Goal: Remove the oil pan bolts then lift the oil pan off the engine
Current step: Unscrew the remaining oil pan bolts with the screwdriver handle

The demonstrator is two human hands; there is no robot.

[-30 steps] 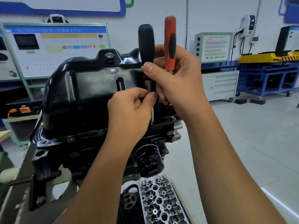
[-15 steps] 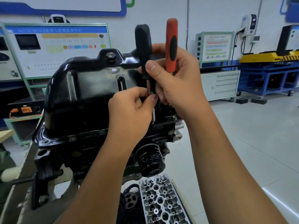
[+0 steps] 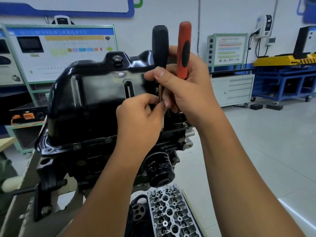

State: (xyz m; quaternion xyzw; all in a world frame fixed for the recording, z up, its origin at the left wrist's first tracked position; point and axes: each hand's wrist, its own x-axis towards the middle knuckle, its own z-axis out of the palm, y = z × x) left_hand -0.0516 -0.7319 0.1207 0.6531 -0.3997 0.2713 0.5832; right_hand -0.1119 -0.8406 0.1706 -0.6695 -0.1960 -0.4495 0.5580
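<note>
The black oil pan (image 3: pixel 95 103) sits on top of the upturned engine (image 3: pixel 89 161), with its drain plug (image 3: pixel 117 60) at the top rim. My right hand (image 3: pixel 191 93) grips two upright tools: a black-handled driver (image 3: pixel 160 45) and an orange-handled screwdriver (image 3: pixel 184 48). My left hand (image 3: pixel 142 120) pinches the metal shaft of the black-handled driver low down, at the pan's right flange. A flange bolt (image 3: pixel 184 124) shows just right of the hands. The tool tips are hidden behind my fingers.
A black oil filter (image 3: pixel 159 170) sticks out below the hands. A cylinder head (image 3: pixel 171 214) lies on the floor underneath. The engine stand's handle (image 3: pixel 12 183) is at the lower left. Training boards, a grey cabinet (image 3: pixel 237 89) and a blue cart (image 3: pixel 287 82) stand behind.
The black-handled driver has tilted slightly left and the view shifted a little. Both hands stay in the same place on the tools.
</note>
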